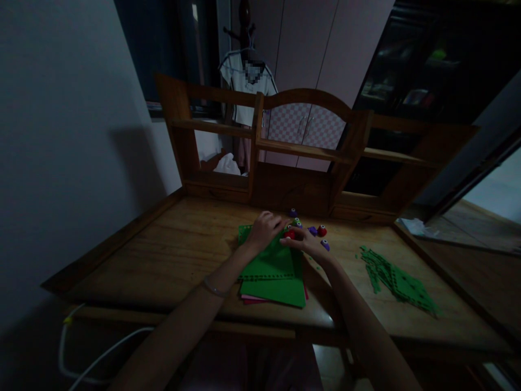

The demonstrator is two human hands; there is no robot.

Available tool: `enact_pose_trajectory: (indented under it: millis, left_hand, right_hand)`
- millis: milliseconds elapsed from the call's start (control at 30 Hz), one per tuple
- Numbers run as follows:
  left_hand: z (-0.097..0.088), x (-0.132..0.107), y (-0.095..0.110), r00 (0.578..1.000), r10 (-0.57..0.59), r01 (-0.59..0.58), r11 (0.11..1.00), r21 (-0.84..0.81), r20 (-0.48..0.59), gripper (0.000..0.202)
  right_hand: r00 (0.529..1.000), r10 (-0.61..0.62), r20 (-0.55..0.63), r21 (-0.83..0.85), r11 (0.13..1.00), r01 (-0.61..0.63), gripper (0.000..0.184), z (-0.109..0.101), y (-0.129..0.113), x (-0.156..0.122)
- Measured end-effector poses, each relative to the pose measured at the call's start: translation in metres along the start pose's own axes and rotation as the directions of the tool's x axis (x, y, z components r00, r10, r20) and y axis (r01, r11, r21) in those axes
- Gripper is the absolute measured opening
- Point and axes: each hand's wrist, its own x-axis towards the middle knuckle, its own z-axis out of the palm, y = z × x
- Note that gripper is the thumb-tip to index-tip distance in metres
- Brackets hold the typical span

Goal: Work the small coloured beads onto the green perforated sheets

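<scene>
My right hand (306, 242) is closed around a small red craft punch (289, 234) near the top right corner of a green sheet (271, 260). Bent over the sheet's far edge, my left hand (265, 228) grips it, its fingers reaching toward the punch. A row of small punched holes runs along the near edge of this sheet. Beneath it lies another green sheet (277, 292), with pink and red sheets (254, 298) peeking out. Whether the sheet sits inside the punch is hidden by my fingers.
Beyond my hands stand more small punches: a red one (322, 231), purple ones (324, 245) and a green one (296, 221). Punched green sheets and strips (401, 282) lie at the right of the wooden desk (171, 244). A wooden shelf (301, 146) rises along its back.
</scene>
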Motion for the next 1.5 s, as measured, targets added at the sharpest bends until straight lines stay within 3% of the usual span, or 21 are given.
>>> enact_pose_trajectory:
  millis: [333, 600, 900, 1500]
  left_hand:
    - [-0.001, -0.001, 0.004, 0.982, 0.097, -0.084, 0.993, -0.084, 0.16, 0.035]
    - [-0.002, -0.002, 0.006, 0.976, 0.091, -0.075, 0.993, -0.089, 0.197, 0.036]
    - [0.0, -0.001, 0.006, 0.979, 0.081, -0.066, 0.994, -0.084, 0.187, 0.036]
    - [0.002, -0.002, 0.002, 0.988, 0.029, -0.024, 0.999, -0.039, 0.15, 0.038]
  right_hand:
    - [0.985, 0.071, 0.159, -0.008, 0.997, -0.071, 0.039, -0.006, -0.001, -0.004]
    - [0.966, 0.097, 0.239, -0.051, 0.995, -0.087, 0.039, -0.013, -0.003, -0.006]
    - [0.961, 0.111, 0.253, 0.021, 0.992, -0.121, 0.035, -0.014, -0.003, -0.007]
    - [0.985, 0.097, 0.143, 0.169, 0.978, -0.121, 0.04, -0.015, 0.013, 0.0]
